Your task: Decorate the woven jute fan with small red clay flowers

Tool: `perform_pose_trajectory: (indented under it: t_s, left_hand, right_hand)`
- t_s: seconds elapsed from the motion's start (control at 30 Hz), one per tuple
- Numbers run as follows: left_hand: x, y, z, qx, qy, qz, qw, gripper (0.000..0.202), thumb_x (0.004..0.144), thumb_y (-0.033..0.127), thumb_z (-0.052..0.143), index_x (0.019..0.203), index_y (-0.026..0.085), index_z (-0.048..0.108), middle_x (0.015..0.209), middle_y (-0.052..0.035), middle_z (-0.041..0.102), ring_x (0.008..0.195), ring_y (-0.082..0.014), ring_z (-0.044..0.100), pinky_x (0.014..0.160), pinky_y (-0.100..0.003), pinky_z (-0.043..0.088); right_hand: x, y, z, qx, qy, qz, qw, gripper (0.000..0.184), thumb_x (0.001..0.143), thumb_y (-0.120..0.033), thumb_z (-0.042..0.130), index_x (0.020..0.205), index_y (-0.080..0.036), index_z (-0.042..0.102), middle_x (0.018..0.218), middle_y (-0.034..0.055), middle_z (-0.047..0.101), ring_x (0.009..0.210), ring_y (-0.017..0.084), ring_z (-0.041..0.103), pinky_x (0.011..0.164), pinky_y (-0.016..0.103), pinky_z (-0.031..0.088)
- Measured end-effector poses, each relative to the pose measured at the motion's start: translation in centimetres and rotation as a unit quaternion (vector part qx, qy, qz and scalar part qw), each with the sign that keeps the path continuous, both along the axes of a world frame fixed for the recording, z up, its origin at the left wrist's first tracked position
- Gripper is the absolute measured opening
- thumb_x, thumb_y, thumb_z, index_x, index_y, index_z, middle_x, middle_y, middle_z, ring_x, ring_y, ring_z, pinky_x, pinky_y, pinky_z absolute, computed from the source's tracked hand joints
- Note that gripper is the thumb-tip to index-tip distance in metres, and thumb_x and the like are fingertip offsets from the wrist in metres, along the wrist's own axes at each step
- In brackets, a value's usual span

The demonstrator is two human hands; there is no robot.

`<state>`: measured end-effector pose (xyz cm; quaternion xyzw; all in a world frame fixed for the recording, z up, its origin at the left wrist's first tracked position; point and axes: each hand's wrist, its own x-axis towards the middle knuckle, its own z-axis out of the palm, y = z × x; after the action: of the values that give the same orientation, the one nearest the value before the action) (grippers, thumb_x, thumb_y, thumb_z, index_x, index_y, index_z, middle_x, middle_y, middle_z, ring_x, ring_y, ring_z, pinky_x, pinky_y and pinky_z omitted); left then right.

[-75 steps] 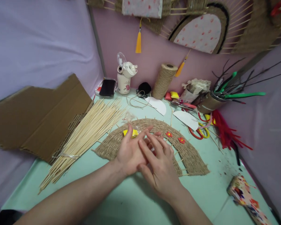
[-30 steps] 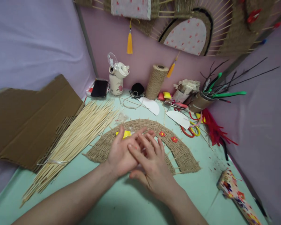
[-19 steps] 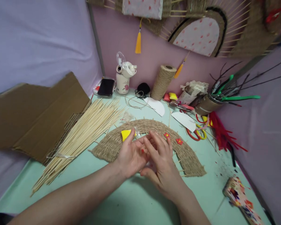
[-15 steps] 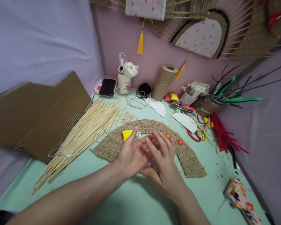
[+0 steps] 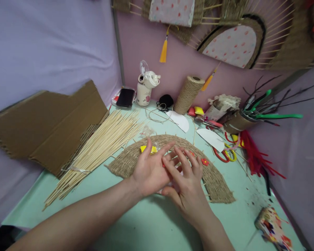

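Note:
My left hand (image 5: 149, 170) lies flat with its palm turned up and its fingers stretched out, over a woven straw arch (image 5: 122, 164) on the mint-green table (image 5: 136, 223). My right hand (image 5: 188, 184) rests flat across the left fingers, its own fingers straight. A tiny red bit (image 5: 163, 165) shows between the two hands. A yellow piece (image 5: 148, 149) in clear wrap sits on the arch just beyond my left fingertips. A small red flower (image 5: 204, 161) is stuck on the arch to the right of my right hand.
A bundle of bamboo skewers (image 5: 104, 143) and a cardboard sheet (image 5: 49, 125) lie at the left. At the back stand a phone (image 5: 125, 97), a white jug (image 5: 145, 89) and a twine spool (image 5: 188, 94). Scissors (image 5: 226, 155), red pipe cleaners (image 5: 253, 157) and a tool cup (image 5: 239, 122) crowd the right.
My right hand has slid back and forth over the left palm. The hands parted slightly, showing the red bit, then lay flatter together. The view shifted a little.

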<state>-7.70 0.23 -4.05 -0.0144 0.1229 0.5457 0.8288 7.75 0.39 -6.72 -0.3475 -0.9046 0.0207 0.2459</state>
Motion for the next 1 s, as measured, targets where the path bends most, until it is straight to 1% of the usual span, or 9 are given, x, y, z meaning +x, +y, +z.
perform_pose_trajectory:
  t_s: [0.1, 0.2, 0.37, 0.43, 0.53, 0.73, 0.8, 0.9, 1.0]
  left_hand:
    - [0.17, -0.04, -0.15, -0.016, -0.011, -0.030, 0.999, 0.067, 0.091, 0.064, 0.037, 0.131, 0.012, 0.050, 0.123, -0.0192, 0.063, 0.121, -0.0319, 0.056, 0.108, -0.048, 0.034]
    - [0.07, 0.11, -0.33, -0.022, 0.004, -0.012, 1.000, 0.069, 0.092, 0.062, 0.035, 0.131, 0.007, 0.050, 0.122, -0.0207, 0.064, 0.120, -0.0303, 0.057, 0.108, -0.044, 0.035]
    - [-0.08, 0.32, -0.55, -0.029, 0.020, -0.001, 0.999, 0.067, 0.095, 0.058, 0.032, 0.128, 0.003, 0.053, 0.118, -0.0216, 0.066, 0.115, -0.0282, 0.061, 0.104, -0.040, 0.040]
    - [-0.08, 0.38, -0.55, -0.038, 0.032, 0.007, 0.999, 0.067, 0.096, 0.057, 0.032, 0.128, 0.003, 0.054, 0.117, -0.0215, 0.067, 0.114, -0.0280, 0.062, 0.103, -0.039, 0.042]
    - [-0.12, 0.49, -0.40, -0.032, 0.036, 0.023, 0.999, 0.067, 0.095, 0.057, 0.032, 0.129, 0.003, 0.053, 0.117, -0.0212, 0.067, 0.114, -0.0281, 0.062, 0.101, -0.038, 0.043]
    - [-0.07, 0.36, -0.19, -0.014, 0.011, 0.030, 0.999, 0.067, 0.094, 0.057, 0.039, 0.134, 0.003, 0.048, 0.121, -0.0199, 0.066, 0.121, -0.0261, 0.057, 0.106, -0.034, 0.039]
    - [-0.03, 0.24, -0.24, -0.014, 0.006, 0.023, 1.000, 0.068, 0.094, 0.057, 0.040, 0.136, 0.004, 0.046, 0.122, -0.0194, 0.065, 0.122, -0.0266, 0.057, 0.108, -0.036, 0.037]
    - [0.01, 0.13, -0.41, -0.012, 0.007, 0.008, 1.000, 0.066, 0.094, 0.057, 0.039, 0.135, 0.006, 0.048, 0.122, -0.0189, 0.065, 0.119, -0.0269, 0.059, 0.108, -0.037, 0.037]
    - [0.08, 0.09, -0.60, -0.002, 0.010, 0.005, 1.000, 0.066, 0.095, 0.057, 0.035, 0.131, 0.004, 0.052, 0.119, -0.0205, 0.067, 0.118, -0.0279, 0.060, 0.106, -0.037, 0.038]
  right_hand:
    - [-0.17, -0.11, -0.14, -0.009, -0.022, 0.022, 0.999, 0.073, 0.087, -0.070, 0.040, 0.149, -0.030, 0.035, 0.160, 0.0124, 0.020, 0.143, 0.039, 0.018, 0.110, 0.068, 0.018]
    - [-0.27, -0.19, -0.23, -0.017, -0.034, 0.039, 0.999, 0.074, 0.087, -0.071, 0.038, 0.150, -0.032, 0.030, 0.160, 0.0112, 0.018, 0.145, 0.037, 0.016, 0.111, 0.067, 0.016]
    - [-0.15, -0.04, -0.21, -0.025, -0.018, 0.033, 0.999, 0.077, 0.092, -0.066, 0.033, 0.154, -0.024, 0.018, 0.158, 0.0135, 0.026, 0.145, 0.033, 0.018, 0.113, 0.064, 0.014]
    - [-0.07, 0.01, -0.12, -0.024, -0.003, 0.032, 0.999, 0.078, 0.092, -0.066, 0.032, 0.154, -0.022, 0.018, 0.156, 0.0141, 0.029, 0.145, 0.033, 0.020, 0.114, 0.062, 0.013]
    - [0.04, 0.07, -0.08, -0.017, 0.021, 0.023, 0.999, 0.077, 0.090, -0.070, 0.029, 0.152, -0.024, 0.025, 0.155, 0.0140, 0.030, 0.143, 0.035, 0.023, 0.113, 0.063, 0.016]
    - [-0.10, 0.04, -0.38, 0.009, 0.040, -0.039, 0.998, 0.069, 0.092, -0.066, 0.029, 0.148, -0.026, 0.037, 0.157, 0.0145, 0.026, 0.141, 0.039, 0.020, 0.107, 0.070, 0.022]
    - [-0.24, -0.11, -0.32, 0.003, 0.035, -0.020, 0.999, 0.068, 0.091, -0.067, 0.029, 0.146, -0.028, 0.041, 0.158, 0.0130, 0.023, 0.142, 0.041, 0.019, 0.107, 0.071, 0.021]
    - [-0.27, -0.34, -0.07, -0.024, 0.043, 0.033, 0.998, 0.070, 0.090, -0.070, 0.026, 0.148, -0.031, 0.036, 0.160, 0.0107, 0.019, 0.144, 0.040, 0.017, 0.109, 0.070, 0.021]
    - [-0.12, -0.36, 0.12, -0.037, 0.069, 0.034, 0.996, 0.072, 0.091, -0.068, 0.024, 0.153, -0.031, 0.024, 0.160, 0.0103, 0.019, 0.145, 0.037, 0.017, 0.110, 0.069, 0.022]
